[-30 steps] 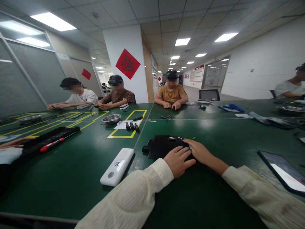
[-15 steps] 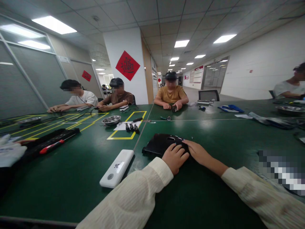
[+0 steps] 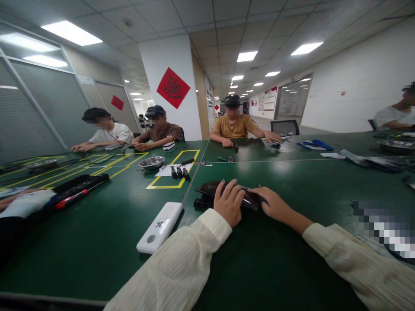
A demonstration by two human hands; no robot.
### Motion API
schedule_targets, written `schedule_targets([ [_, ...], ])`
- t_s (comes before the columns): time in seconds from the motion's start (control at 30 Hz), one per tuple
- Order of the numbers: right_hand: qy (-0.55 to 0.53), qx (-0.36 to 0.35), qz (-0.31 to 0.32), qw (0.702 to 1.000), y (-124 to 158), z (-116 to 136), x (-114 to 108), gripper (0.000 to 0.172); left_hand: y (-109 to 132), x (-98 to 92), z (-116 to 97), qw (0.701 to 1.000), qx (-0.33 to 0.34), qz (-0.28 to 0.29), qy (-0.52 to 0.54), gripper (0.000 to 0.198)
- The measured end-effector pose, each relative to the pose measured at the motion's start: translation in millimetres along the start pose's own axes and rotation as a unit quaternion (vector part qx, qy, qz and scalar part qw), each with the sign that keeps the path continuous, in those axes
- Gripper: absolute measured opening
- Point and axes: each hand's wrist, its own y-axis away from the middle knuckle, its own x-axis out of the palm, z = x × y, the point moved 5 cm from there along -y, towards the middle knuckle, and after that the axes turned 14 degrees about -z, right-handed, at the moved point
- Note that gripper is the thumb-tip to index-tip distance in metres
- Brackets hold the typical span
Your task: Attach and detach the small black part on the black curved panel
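A glossy black plastic cover (image 3: 207,187) lies on the green table, tilted over a darker black part (image 3: 202,202) that shows beneath its left end. My left hand (image 3: 228,202) rests on top of the cover with its fingers spread. At the cover's right end, my right hand (image 3: 274,204) has its fingers wrapped round the edge; the fingertips are partly hidden. A white power bank (image 3: 160,227) marked 26 lies to the left of my left sleeve.
Beyond the cover are a metal bowl (image 3: 151,163), several small black parts (image 3: 180,172) on white paper and a green tool (image 3: 226,160). A red-handled screwdriver (image 3: 71,199) lies left. Seated people surround the table (image 3: 97,259); cloths (image 3: 369,162) lie right.
The cover has lifted and tilted, showing the part beneath. My left hand has shifted slightly left and up; my right fingers have curled round the edge. The person opposite has stretched out an arm.
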Motion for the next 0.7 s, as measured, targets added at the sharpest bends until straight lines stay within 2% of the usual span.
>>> schedule_targets([
  [0.13, 0.023, -0.049, -0.007, 0.999, 0, 8, 5, 0.054, -2, -0.8, 6, 1.000, -0.028, -0.005, 0.004, 0.030],
  [0.3, 0.071, -0.099, -0.018, 0.992, -11, 20, 3, 0.038, -2, -5.0, 7, 0.997, -0.048, -0.049, 0.033, 0.028],
  [0.47, 0.126, -0.187, -0.086, 0.970, -16, 36, -21, 0.033, -2, -18.2, -3, 0.990, -0.039, -0.104, 0.090, 0.024],
  [0.57, 0.151, -0.250, -0.121, 0.949, -8, 48, -40, 0.030, -4, -24.7, -11, 0.987, -0.011, -0.100, 0.129, 0.030],
  [0.63, 0.158, -0.284, -0.130, 0.937, -2, 57, -50, 0.027, -5, -27.9, -14, 0.983, -0.002, -0.094, 0.156, 0.033],
  [0.7, 0.142, -0.306, -0.105, 0.936, 2, 66, -54, 0.023, -4, -30.1, -15, 0.979, 0.000, -0.095, 0.183, 0.031],
])
